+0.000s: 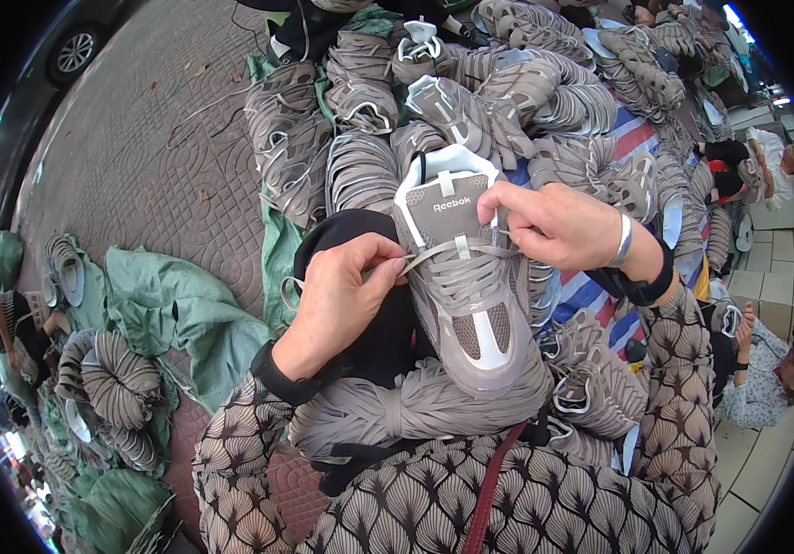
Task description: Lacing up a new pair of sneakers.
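A grey-beige sneaker upper [490,369] with white trim lies before me, its toe toward my body and its tongue away. A flat beige shoelace [443,251] is threaded across its front and runs over the base of the tongue. My left hand [346,282] pinches the lace between thumb and forefinger, left of the eyelets. At the tongue's right side, the fingers of my right hand [558,222] are curled, the forefinger touching the tongue; their undersides are hidden. Below the upper, a tied bundle of beige laces [429,406] lies on my lap.
Stacked grey shoe uppers [364,175] spread ahead and to the right, partly over a striped sheet [632,138]. Green sacking [180,291] lies on the paved ground at left. Several people sit nearby, one person [762,374] at right. A parked car [36,83] stands far left.
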{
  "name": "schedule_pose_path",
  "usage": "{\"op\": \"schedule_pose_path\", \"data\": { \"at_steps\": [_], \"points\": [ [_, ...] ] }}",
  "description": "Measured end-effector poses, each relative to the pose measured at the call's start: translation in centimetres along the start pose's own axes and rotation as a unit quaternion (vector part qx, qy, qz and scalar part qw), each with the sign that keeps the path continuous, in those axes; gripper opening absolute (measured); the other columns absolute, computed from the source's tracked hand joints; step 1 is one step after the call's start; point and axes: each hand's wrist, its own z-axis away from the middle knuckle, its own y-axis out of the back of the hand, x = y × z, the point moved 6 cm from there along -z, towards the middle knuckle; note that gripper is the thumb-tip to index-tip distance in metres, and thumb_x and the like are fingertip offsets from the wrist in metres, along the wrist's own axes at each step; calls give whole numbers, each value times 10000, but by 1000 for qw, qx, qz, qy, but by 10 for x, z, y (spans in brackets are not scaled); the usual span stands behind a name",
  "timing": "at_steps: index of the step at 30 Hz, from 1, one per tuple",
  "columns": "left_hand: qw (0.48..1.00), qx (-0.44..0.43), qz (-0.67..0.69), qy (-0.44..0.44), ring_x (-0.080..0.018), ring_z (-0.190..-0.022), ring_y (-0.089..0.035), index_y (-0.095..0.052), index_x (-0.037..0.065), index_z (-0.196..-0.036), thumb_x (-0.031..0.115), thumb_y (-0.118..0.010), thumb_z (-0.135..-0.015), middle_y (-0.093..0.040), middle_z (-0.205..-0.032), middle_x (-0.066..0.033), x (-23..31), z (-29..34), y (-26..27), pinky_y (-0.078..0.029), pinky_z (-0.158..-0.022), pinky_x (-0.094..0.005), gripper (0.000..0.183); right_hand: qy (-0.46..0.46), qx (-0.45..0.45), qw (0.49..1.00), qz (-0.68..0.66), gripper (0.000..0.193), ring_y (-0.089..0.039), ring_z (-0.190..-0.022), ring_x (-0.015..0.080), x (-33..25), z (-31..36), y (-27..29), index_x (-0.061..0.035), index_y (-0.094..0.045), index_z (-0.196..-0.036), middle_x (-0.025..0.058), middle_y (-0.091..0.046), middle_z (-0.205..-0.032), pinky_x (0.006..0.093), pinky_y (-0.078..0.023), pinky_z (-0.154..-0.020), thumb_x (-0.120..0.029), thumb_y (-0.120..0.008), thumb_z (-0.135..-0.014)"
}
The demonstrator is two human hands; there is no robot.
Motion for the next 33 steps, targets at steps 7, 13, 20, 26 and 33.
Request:
{"op": "schedule_pose_path", "data": {
  "at_steps": [7, 13, 20, 26, 33],
  "points": [
    [970, 88, -190, -123, -183, -565, -645, -626, 2, -848, 76, -620, -848, -642, -633, -96, 21, 9, -4, -488, -536, -284, 74, 0, 93, 958, 270, 205, -601, -609, 390, -18, 0, -12, -9, -415, -985, 187, -580, -623, 473, -442, -513, -22, -522, -810],
    [949, 122, -247, -154, -301, -575, -617, -592, 43, -826, 94, -626, -822, -603, -630, -131, 29, 11, -2, -464, -516, -376, 61, -5, 131, 962, 240, 263, -607, -618, 355, -12, -1, -16, -59, -432, -1056, 145, -570, -632, 435, -449, -531, 11, -499, -811],
    [869, 75, -430, -234, -318, -579, -585, -518, 59, -835, 107, -572, -838, -571, -646, -108, 53, 1, -19, -452, -534, -412, 73, -21, 136, 955, 262, 274, -632, -621, 363, -15, -4, -11, -69, -444, -1047, 140, -613, -663, 466, -459, -494, -86, -542, -792],
    [790, -13, -516, -330, -276, -855, -567, -567, 85, -871, 88, -674, -737, -568, -886, -84, 67, -2, -11, -420, -758, -390, 172, 58, 266, 904, 330, 139, -629, -855, 221, -7, -2, -6, -128, -547, -917, 42, -609, -800, 347, -448, -735, -189, -558, -793],
    [766, -104, -501, -388, -281, -950, -534, -571, 92, -876, 101, -748, -588, -545, -938, -62, 78, -23, -4, -408, -844, -397, 338, 225, 293, 857, 360, 190, -537, -1047, 219, -11, 2, 1, -161, -633, -861, -3, -599, -953, 396, -454, -835, -293, -680, -733]
  ]
}}
